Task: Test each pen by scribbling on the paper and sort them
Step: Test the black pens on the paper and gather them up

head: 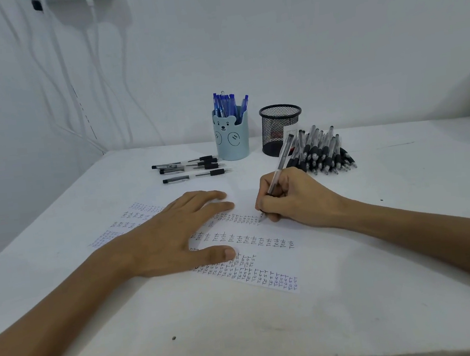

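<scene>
A white sheet of paper lies on the table, covered with rows of small written words. My left hand lies flat on it with fingers spread. My right hand grips a clear pen with a black grip, its tip touching the paper at the end of the top row. A heap of black-grip pens lies just beyond my right hand. Several more black pens lie in a loose group at the back left.
A light blue bear-faced cup holds several blue pens. Beside it stands a black mesh pen cup. The white table meets white walls at the back and left; cables hang down the left wall.
</scene>
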